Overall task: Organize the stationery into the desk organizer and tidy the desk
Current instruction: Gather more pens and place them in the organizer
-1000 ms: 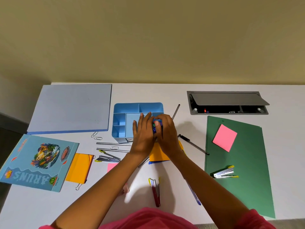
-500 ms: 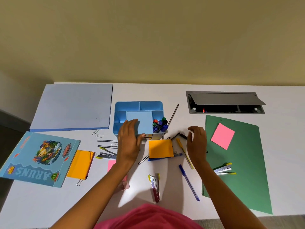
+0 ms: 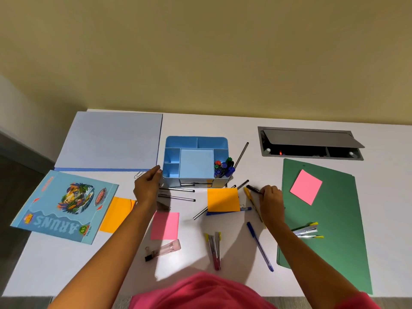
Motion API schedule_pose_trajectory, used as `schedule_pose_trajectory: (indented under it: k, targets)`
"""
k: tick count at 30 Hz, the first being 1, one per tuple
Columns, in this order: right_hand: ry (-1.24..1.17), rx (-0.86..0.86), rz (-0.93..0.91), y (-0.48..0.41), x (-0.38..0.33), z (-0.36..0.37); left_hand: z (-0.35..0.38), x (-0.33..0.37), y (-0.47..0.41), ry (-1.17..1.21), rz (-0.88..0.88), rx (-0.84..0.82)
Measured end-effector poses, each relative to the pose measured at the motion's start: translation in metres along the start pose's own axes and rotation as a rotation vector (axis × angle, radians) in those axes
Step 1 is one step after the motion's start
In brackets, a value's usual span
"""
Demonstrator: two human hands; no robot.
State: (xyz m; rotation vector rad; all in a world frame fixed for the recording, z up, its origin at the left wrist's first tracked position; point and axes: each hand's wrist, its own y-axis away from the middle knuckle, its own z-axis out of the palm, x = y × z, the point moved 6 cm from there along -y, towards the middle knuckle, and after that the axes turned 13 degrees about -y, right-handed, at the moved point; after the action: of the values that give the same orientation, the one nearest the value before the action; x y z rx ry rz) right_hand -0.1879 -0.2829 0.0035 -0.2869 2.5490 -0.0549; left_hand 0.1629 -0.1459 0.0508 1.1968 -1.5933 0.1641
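The blue desk organizer (image 3: pixel 196 139) stands at the desk's middle back, with several coloured pens (image 3: pixel 224 168) upright in its front right compartment. My left hand (image 3: pixel 146 188) hovers at its front left corner, fingers loosely curled, thumb near the wall, nothing visible in it. My right hand (image 3: pixel 270 197) pinches the end of a black pen (image 3: pixel 253 188) lying right of the orange sticky pad (image 3: pixel 223 199). A yellow pen (image 3: pixel 250 200) and a blue pen (image 3: pixel 259 246) lie nearby. Two thin dark pens (image 3: pixel 178 189) lie in front of the organizer.
A green folder (image 3: pixel 334 219) on the right carries a pink sticky pad (image 3: pixel 306 189) and a stapler (image 3: pixel 306 230). Another pink pad (image 3: pixel 165 225), a red stapler (image 3: pixel 214 248), a clear pink box (image 3: pixel 166 248), an orange notebook (image 3: pixel 118 212), a picture book (image 3: pixel 64 206), a blue pad (image 3: pixel 109 141) and an open cable hatch (image 3: pixel 310 143) surround them.
Both hands left the pen compartment. My left hand slid from the organizer's front to its left corner. My right hand dropped to the desk and took hold of the black pen.
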Motion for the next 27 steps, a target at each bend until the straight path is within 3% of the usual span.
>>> schedule_pose_trajectory:
  k: [4, 7, 12, 14, 18, 21, 23, 27]
  targets:
    - [-0.035, 0.054, 0.037, -0.001, -0.012, -0.014, 0.008, -0.003, -0.008, 0.061, -0.031, -0.082]
    - [-0.12, 0.275, -0.147, 0.001, -0.043, -0.041, 0.011, -0.004, -0.013, 0.109, -0.039, -0.116]
    - [-0.486, 0.51, -0.233, 0.006, -0.123, -0.086, 0.012, -0.006, -0.019, 0.159, -0.04, -0.175]
    - [-0.641, 0.471, -0.291, 0.007, -0.161, -0.088, 0.013, -0.007, -0.02, 0.169, -0.05, -0.185]
    - [-0.875, 0.217, -0.314, 0.005, -0.228, -0.062, 0.013, -0.007, -0.018, 0.175, -0.047, -0.189]
    - [-0.796, 0.027, -0.472, 0.007, -0.26, -0.027, 0.013, -0.006, -0.018, 0.18, -0.056, -0.192]
    - [-0.708, -0.089, -0.423, 0.0, -0.263, 0.003, 0.012, -0.007, -0.019, 0.163, -0.062, -0.192]
    - [-0.508, -0.15, -0.325, -0.009, -0.261, 0.046, 0.012, -0.009, -0.021, 0.137, -0.047, -0.189]
